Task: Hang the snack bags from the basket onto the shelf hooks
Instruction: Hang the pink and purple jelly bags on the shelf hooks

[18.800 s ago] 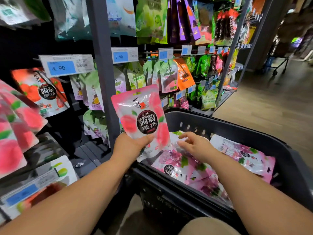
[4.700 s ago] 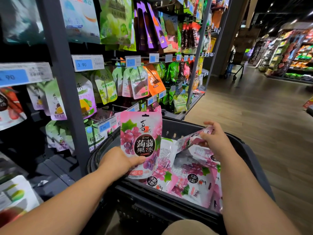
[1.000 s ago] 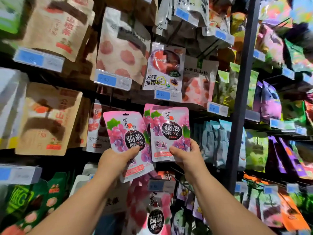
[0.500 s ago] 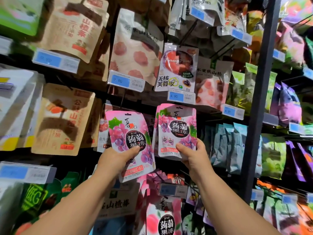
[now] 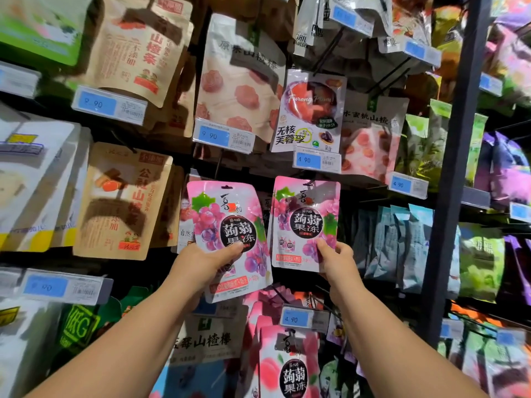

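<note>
Both my hands are raised in front of the hanging display. My left hand (image 5: 201, 262) grips a pink grape jelly bag (image 5: 227, 225) by its lower part, thumb on the front. My right hand (image 5: 336, 259) pinches a second, identical grape jelly bag (image 5: 306, 216) at its lower right corner and holds it upright, its top just under the 4.90 price tag (image 5: 316, 161). Whether that bag's hole sits on a hook I cannot tell. The basket is out of view.
Brown hawthorn bags (image 5: 120, 196) hang to the left, a plum bag (image 5: 311, 110) and pale hawthorn bags (image 5: 238, 79) above. Peach jelly bags (image 5: 288, 363) hang below under another price tag (image 5: 301, 318). A dark shelf upright (image 5: 457, 168) stands to the right.
I turned from the basket up to the display. Over the last second both bags rose slightly and the right bag moved closer to the spot under the 4.90 tag.
</note>
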`<state>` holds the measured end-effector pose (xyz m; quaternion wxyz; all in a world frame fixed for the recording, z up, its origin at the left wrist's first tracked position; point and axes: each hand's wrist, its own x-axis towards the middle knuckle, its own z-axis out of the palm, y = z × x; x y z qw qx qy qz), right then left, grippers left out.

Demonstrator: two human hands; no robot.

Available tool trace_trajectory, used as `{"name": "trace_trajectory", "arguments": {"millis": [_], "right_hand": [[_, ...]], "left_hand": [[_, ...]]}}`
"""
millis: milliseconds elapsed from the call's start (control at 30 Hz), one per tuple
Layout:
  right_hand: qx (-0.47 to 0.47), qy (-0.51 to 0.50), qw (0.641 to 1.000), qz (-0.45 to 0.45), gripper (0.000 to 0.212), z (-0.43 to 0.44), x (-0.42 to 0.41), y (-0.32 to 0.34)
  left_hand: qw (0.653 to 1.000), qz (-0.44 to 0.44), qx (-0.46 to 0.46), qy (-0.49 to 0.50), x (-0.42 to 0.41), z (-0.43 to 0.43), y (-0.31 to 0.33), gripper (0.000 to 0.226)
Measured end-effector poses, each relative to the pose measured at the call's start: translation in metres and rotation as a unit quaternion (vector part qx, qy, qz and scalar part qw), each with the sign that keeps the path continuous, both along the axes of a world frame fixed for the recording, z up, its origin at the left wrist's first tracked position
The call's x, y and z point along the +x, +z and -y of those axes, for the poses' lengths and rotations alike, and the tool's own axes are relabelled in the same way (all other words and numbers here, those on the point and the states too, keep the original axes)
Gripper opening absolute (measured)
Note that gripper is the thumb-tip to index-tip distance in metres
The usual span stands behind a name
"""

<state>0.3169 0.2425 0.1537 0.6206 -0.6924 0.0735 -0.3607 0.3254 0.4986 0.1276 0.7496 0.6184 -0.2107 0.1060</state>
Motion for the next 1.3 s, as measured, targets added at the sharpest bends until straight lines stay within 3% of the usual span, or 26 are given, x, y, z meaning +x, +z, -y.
{"name": "trace_trajectory", "arguments": {"millis": [100,200,267,333,500,633,767,933,1100,1300], "right_hand": [[-0.094,-0.159,0.983,-0.013,0.061,-0.007,-0.013,-0.003],[-0.191,-0.204,0.957,0.081,0.042,-0.023,-0.035,-0.006],[-0.207,-0.127,0.961,0.133,0.021,-0.03,-0.043,-0.008],[-0.188,-0.007,0.973,0.13,0.012,-0.034,-0.049,-0.008],[-0.091,0.203,0.975,0.017,0.028,-0.039,-0.056,-0.01],[-0.037,0.235,0.971,0.031,0.043,-0.03,-0.059,-0.012],[0.025,0.173,0.98,0.098,0.019,-0.023,-0.061,-0.011],[0.033,0.087,0.988,0.125,0.014,-0.015,-0.052,-0.008],[-0.015,0.021,0.992,0.121,0.018,-0.011,-0.044,0.004],[-0.022,-0.003,0.993,0.112,0.019,-0.01,-0.034,0.017]], "left_hand": [[1.0,-0.005,-0.006,-0.024,-0.005,0.003,0.004,0.034],[0.998,-0.02,-0.011,-0.058,-0.01,0.013,0.008,0.021],[0.997,-0.018,-0.012,-0.075,-0.011,0.02,0.009,0.02],[0.996,-0.021,0.001,-0.088,-0.012,0.028,0.01,0.028],[0.993,-0.023,0.017,-0.114,-0.017,0.049,0.014,0.022],[0.99,-0.025,0.007,-0.137,-0.022,0.064,0.022,0.022],[0.992,0.003,0.021,-0.125,-0.024,0.084,0.028,0.034],[0.996,0.064,0.07,0.0,-0.024,0.103,0.034,0.097],[0.986,0.147,0.071,0.036,-0.022,0.112,0.036,0.093],[0.977,0.188,0.087,0.048,-0.012,0.117,0.043,0.094]]}}
